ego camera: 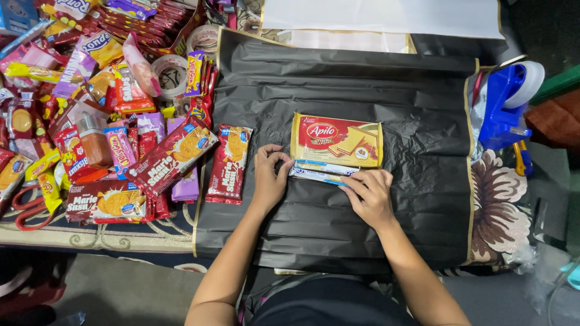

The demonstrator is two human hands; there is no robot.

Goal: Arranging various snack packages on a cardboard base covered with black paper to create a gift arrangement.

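A flat red-and-yellow wafer pack (337,140) lies on a black sheet of wrapping paper (338,90). Just in front of it lies a thin blue-and-white snack bar (320,171). My left hand (267,174) pinches the bar's left end. My right hand (370,194) rests its fingers on the bar's right end. Both hands sit on the black sheet, with the bar stretched between them.
A heap of several red biscuit and candy packs (109,127) fills the left side, with a red biscuit pack (228,164) on the sheet's edge. Tape rolls (171,73) and red scissors (27,205) lie there. A blue tape dispenser (506,102) stands at the right.
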